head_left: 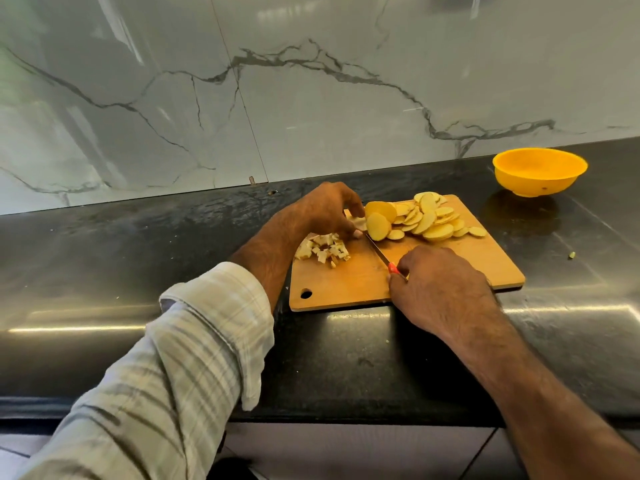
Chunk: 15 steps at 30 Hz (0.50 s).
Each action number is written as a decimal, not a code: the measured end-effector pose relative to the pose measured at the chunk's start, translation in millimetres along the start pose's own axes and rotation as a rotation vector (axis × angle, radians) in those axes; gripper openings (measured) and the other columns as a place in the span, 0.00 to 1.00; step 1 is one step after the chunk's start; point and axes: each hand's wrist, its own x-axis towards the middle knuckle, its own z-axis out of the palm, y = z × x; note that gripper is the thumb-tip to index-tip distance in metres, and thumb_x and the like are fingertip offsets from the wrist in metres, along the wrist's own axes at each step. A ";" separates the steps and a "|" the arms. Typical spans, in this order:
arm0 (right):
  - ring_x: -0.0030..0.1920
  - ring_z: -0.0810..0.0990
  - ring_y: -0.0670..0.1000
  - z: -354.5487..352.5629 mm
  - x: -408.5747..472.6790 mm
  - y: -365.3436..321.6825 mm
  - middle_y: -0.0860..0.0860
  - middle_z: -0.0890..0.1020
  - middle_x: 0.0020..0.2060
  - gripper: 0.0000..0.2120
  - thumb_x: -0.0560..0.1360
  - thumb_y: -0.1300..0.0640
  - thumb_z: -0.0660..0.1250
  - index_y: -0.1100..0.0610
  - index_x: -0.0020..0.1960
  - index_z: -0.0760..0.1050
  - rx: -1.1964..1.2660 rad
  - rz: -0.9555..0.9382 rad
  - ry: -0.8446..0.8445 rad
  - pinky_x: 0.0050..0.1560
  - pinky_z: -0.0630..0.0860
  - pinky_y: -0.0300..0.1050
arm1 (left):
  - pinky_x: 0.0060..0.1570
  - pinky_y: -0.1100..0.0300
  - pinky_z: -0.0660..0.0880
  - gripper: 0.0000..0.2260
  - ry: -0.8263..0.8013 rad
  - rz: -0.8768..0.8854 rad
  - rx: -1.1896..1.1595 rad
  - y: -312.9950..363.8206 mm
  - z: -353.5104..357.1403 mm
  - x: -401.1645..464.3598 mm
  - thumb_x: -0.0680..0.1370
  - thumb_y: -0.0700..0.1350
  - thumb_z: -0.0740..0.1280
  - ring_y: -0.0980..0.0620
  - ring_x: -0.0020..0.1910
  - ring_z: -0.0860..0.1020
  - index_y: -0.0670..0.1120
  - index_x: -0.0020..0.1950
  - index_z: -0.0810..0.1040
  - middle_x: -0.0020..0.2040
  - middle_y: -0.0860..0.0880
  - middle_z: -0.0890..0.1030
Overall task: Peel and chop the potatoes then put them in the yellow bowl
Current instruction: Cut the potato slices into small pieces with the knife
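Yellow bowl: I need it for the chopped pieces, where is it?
In the head view the yellow bowl stands far right on the dark counter by the marble wall, beyond the cutting board's right corner.

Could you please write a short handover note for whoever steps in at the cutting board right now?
Left hand holds a potato piece steady on the cutting board. Right hand grips the red-handled knife, blade by the slices.
Done: potato slices piled at the board's far side; small diced bits at its left.
Left: finish cutting, then move everything into the yellow bowl, which stands on the counter beyond the board's far right corner; no potato shows in it.
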 end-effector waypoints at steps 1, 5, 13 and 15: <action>0.52 0.76 0.51 -1.8 -0.4 -0.6 0.49 0.78 0.54 0.18 0.80 0.42 0.66 0.49 0.66 0.75 0.007 0.005 -0.014 0.52 0.78 0.52 | 0.56 0.54 0.79 0.16 0.008 -0.001 0.010 -1.1 -1.8 1.1 0.74 0.47 0.81 0.53 0.58 0.79 0.53 0.61 0.85 0.65 0.53 0.80; 0.54 0.77 0.53 -4.3 -1.3 -3.0 0.50 0.79 0.55 0.18 0.81 0.43 0.67 0.50 0.67 0.74 0.001 0.018 -0.033 0.55 0.78 0.53 | 0.57 0.50 0.81 0.14 -0.004 0.093 0.187 2.7 -4.7 -1.5 0.79 0.49 0.76 0.53 0.55 0.79 0.52 0.63 0.80 0.59 0.53 0.82; 0.54 0.78 0.53 0.1 -3.4 -4.7 0.51 0.79 0.55 0.16 0.81 0.42 0.66 0.50 0.64 0.75 -0.031 0.006 -0.016 0.58 0.80 0.55 | 0.40 0.55 0.73 0.17 0.104 0.232 0.519 7.5 8.3 -13.1 0.84 0.47 0.65 0.49 0.45 0.77 0.50 0.71 0.64 0.55 0.45 0.81; 0.55 0.78 0.53 1.6 -3.3 -4.7 0.51 0.79 0.56 0.17 0.81 0.41 0.65 0.50 0.65 0.75 -0.039 0.004 -0.005 0.59 0.80 0.56 | 0.42 0.53 0.76 0.18 0.127 0.214 0.429 6.4 10.3 -15.1 0.82 0.46 0.67 0.49 0.46 0.78 0.50 0.70 0.66 0.54 0.46 0.81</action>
